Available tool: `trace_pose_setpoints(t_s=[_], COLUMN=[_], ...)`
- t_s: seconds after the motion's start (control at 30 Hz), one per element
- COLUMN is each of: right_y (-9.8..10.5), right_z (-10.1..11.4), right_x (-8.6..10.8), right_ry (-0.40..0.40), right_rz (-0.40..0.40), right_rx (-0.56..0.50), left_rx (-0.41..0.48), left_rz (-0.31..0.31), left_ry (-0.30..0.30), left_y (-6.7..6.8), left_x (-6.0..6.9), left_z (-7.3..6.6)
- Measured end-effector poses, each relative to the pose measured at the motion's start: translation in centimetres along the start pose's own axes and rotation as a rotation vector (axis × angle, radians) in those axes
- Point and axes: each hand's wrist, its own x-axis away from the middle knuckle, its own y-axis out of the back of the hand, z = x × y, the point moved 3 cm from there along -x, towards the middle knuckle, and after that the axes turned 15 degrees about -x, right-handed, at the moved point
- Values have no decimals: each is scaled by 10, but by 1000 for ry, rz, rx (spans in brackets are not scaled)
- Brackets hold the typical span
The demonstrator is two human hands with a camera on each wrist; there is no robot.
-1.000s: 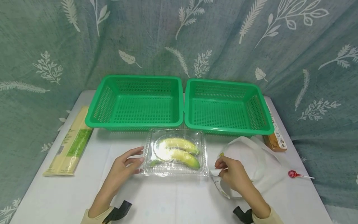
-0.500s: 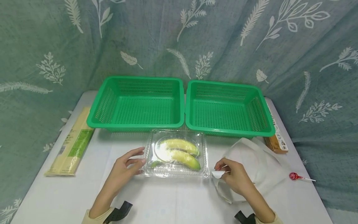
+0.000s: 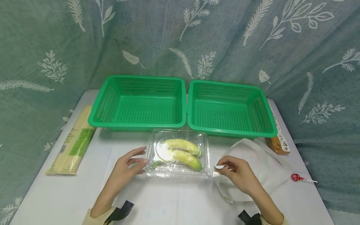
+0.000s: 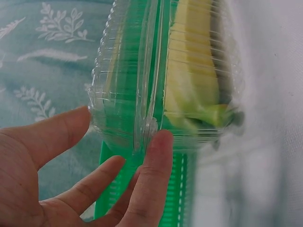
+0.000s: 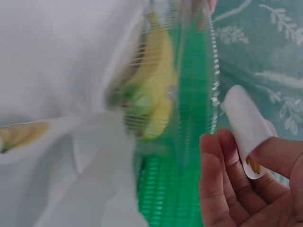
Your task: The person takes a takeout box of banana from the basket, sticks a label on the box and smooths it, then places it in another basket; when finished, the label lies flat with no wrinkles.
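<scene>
A clear plastic clamshell box (image 3: 157, 173) with several yellow-green bananas (image 3: 180, 154) inside lies at the middle of the table, its lid down. My left hand (image 3: 127, 167) rests at its left side, fingers loosely spread, fingertips at the edge of the box, as the left wrist view shows. My right hand (image 3: 237, 172) is just off the box's right edge and pinches a small white sticker (image 5: 244, 120) between thumb and fingers. A banana picture shows on the sticker's curled end. Below that hand lies a translucent white sheet (image 3: 261, 168), bunched up; a banana print shows on it in the right wrist view.
Two green plastic baskets (image 3: 140, 126) (image 3: 233, 132) stand side by side behind the box. At the left lies a long pale packet with a green label (image 3: 78, 143). A brown-and-white box (image 3: 277, 144) and a red lollipop (image 3: 296, 177) are at the right.
My right hand has lifted the sticker away from the white sheet and turned it flatter near the box's right edge. The left hand stays at the box.
</scene>
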Motion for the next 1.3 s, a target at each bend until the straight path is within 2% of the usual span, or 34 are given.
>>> trace_pose_setpoints(t_s=[0.33, 0.57, 0.83, 1.07, 1.3], right_y=[-5, -23, -45, -58, -69], right_z=[28, 47, 56, 57, 59], right_x=[-22, -46, -70, -85, -96], right_ry=[15, 42, 71, 25, 40], right_rz=[39, 119, 119, 131, 173], right_rx=[-14, -115, 46, 98, 160], left_rx=[6, 30, 36, 34, 45], left_rz=[8, 13, 20, 28, 30], left_ry=[33, 36, 29, 30, 25], left_y=[-2, -2, -3, -3, -4], left_x=[0, 1, 0, -1, 1], left_z=[0, 0, 2, 2, 2])
